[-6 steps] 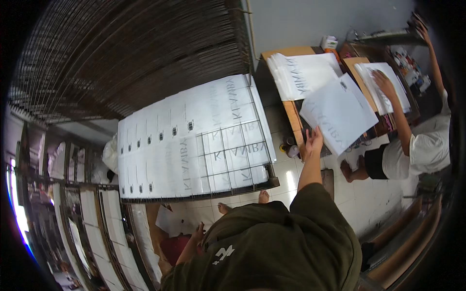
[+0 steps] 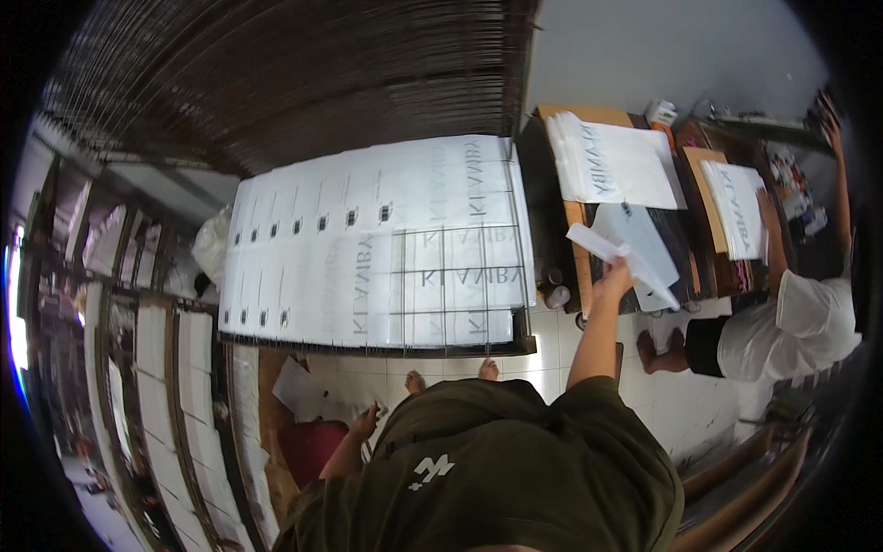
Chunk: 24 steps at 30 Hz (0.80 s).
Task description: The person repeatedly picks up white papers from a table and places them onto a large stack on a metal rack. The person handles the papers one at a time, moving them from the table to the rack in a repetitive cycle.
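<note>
My right hand is closed on the near edge of a thin white plastic sheet, which curls and folds over above the worktable's near edge. Behind it is a bluish-white flat piece; whether it belongs to the same sheet I cannot tell. Just beyond lies a stack of white printed sheets on the table. My left hand hangs low by my side, its fingers loosely apart, with nothing visible in it. Left of the worktable, a wire rack carries overlapping white printed sheets.
A co-worker at the right has a hand beside another stack of printed sheets. Dark racks with white sheets line the left side. A dark slatted frame rises behind the sheets. A red seat stands near my left hand.
The sheet in my right hand has turned from broad and flat to curled and folded. The co-worker's hand has moved to the stack's right edge. The whole view has shifted slightly.
</note>
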Tool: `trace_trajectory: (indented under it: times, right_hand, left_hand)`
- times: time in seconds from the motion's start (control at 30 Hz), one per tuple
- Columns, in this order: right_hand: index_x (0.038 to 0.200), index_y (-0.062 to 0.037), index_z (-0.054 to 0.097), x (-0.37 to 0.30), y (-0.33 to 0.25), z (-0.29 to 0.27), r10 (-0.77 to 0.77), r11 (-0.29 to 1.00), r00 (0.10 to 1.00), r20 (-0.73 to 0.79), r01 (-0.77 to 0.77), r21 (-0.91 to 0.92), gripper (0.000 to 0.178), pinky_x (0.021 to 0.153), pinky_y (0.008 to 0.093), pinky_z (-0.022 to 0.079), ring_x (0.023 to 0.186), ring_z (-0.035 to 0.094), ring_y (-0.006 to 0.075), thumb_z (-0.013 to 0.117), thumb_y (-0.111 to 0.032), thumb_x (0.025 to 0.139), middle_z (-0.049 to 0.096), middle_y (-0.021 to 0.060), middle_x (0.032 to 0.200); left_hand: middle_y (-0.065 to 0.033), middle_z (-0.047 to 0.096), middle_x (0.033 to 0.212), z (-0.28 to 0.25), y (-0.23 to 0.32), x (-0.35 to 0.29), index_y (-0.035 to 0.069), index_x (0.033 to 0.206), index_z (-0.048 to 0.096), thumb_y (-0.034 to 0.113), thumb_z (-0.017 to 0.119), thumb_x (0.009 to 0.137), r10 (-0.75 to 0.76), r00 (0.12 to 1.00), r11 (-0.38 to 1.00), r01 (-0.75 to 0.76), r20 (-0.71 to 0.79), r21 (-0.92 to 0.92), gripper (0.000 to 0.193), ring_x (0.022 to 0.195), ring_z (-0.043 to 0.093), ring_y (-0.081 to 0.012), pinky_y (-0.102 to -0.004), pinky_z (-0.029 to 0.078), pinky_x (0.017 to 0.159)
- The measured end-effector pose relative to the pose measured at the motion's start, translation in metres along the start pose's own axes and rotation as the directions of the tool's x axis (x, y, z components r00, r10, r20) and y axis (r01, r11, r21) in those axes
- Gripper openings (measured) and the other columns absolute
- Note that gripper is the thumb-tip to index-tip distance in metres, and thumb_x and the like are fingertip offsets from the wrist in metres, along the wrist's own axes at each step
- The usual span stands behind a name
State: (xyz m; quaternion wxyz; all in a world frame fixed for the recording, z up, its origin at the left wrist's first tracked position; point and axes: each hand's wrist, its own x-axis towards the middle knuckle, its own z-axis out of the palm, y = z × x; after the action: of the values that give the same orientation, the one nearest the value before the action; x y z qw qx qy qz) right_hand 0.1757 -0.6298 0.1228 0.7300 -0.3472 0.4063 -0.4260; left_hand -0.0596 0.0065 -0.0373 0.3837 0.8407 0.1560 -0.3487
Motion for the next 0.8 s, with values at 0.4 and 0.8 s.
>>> trace_trajectory:
  times: [0.4,0.8]
  right_hand:
    - [0.115,-0.0081,0.052,-0.195,-0.102,0.172,-0.085,0.875,0.48,0.873,0.455,-0.165,0.049,0.066,0.0215,0.041,0.081,0.049,0.0113,0.05,0.01,0.07,0.053,0.007,0.096]
    - [0.128,-0.0013,0.044,-0.497,-0.078,0.234,0.504,0.79,-0.303,0.809,0.54,-0.291,0.064,0.055,0.0141,0.039,0.062,0.048,0.0009,0.043,0.011,0.065,0.051,0.0069,0.123]
  left_hand:
    - [-0.0213,0.056,0.112,-0.03,-0.025,0.021,-0.006,0.12,0.048,0.064,0.031,0.085,-0.07,0.991,0.981,0.048,-0.112,-0.187,0.08,0.103,0.053,-0.0291,-0.0377,0.038,0.09]
    - [-0.0247,0.05,0.12,-0.103,-0.109,-0.039,-0.002,0.119,0.05,0.065,0.025,0.084,-0.291,0.955,0.934,0.269,-0.061,-0.235,0.079,0.116,0.045,-0.0362,-0.0417,0.033,0.097]
